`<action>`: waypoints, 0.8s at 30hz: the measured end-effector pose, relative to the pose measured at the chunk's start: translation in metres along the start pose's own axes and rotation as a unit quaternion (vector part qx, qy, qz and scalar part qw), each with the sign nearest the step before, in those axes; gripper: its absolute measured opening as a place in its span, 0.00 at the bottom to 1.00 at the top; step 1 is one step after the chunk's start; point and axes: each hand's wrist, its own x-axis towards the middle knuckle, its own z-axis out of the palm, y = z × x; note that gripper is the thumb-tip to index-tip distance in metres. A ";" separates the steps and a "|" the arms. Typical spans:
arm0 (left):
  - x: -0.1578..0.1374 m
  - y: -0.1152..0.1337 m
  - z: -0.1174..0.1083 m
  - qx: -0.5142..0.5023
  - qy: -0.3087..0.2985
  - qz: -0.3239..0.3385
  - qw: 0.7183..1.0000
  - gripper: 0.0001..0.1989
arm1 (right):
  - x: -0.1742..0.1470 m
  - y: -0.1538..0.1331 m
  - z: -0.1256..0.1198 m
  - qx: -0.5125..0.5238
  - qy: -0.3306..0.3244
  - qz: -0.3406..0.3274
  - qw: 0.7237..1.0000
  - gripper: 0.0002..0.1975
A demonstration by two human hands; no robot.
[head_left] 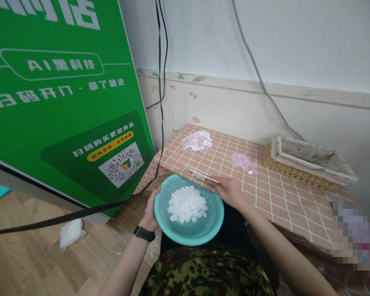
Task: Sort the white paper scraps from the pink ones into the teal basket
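My left hand [149, 211] grips the left rim of a round teal plastic colander [189, 239], held in front of my body below the table edge. Inside it lies a heap of small white flakes [187, 204], perhaps torn paper. At the table's edge, over the colander's far right rim, my right hand [230, 191] is closed on a thin white flat strip [207, 177]. A few white bits [197, 176] lie on the tablecloth edge beside the strip. The fingertips of the right hand are partly hidden.
On the checked brown tablecloth [222, 144] are a white-pink pile [197, 140] and a pink-white smear [246, 163]. A lined wicker basket [308, 160] stands at the right. A black cable [161, 123] hangs beside the green cabinet [64, 115]. A white bag [72, 234] lies on the floor.
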 end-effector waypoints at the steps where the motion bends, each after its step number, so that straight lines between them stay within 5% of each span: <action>1: 0.001 0.000 -0.001 0.000 0.000 0.004 1.000 0.13 | 0.000 -0.001 -0.001 0.005 -0.001 0.001 1.000 0.15; 9: -0.002 0.002 0.001 0.013 -0.015 -0.028 0.999 0.17 | 0.009 0.003 -0.007 0.007 0.102 0.105 0.989 0.21; 15: -0.001 0.001 0.000 0.009 -0.026 -0.023 0.999 0.17 | 0.006 0.003 -0.012 0.036 0.030 0.093 0.995 0.21; 24: 0.001 0.000 -0.004 0.003 -0.019 -0.011 1.000 0.15 | 0.009 0.006 -0.011 0.016 0.072 0.090 0.993 0.20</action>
